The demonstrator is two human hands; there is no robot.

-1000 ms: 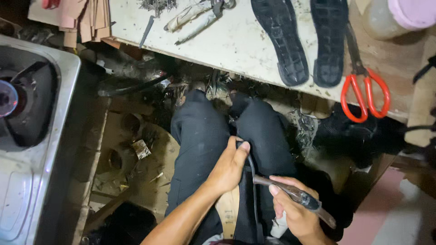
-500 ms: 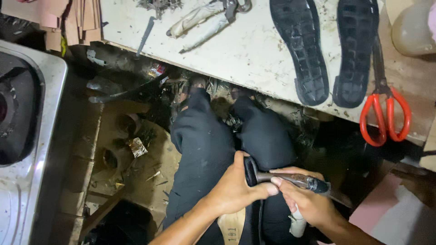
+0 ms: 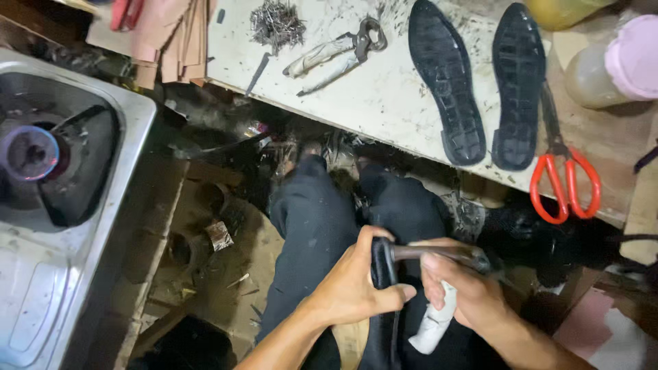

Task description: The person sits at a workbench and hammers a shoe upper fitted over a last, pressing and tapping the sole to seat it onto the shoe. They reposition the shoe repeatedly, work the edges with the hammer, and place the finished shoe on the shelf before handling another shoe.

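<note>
My left hand point(image 3: 353, 288) grips a black shoe piece point(image 3: 384, 274) held upright on my lap, between my knees in dark trousers. My right hand point(image 3: 459, 291) is closed on a metal hand tool point(image 3: 439, 253) whose tip meets the top edge of the black piece; a white rag point(image 3: 432, 325) hangs below that hand. On the worktable point(image 3: 384, 103) ahead lie two black shoe soles point(image 3: 445, 82), side by side, tread up.
Red-handled scissors point(image 3: 565, 181) lie at the table's right edge. Pincers point(image 3: 339, 51) and a pile of small nails point(image 3: 277, 20) sit at the table's back. A steel gas stove point(image 3: 62, 192) stands on the left. Scraps litter the floor point(image 3: 219, 267). Plastic jars point(image 3: 610, 68) stand far right.
The right hand has brought the tool up from the lap to the top edge of the black piece, close to the left hand. The view has tilted, showing more of the table.
</note>
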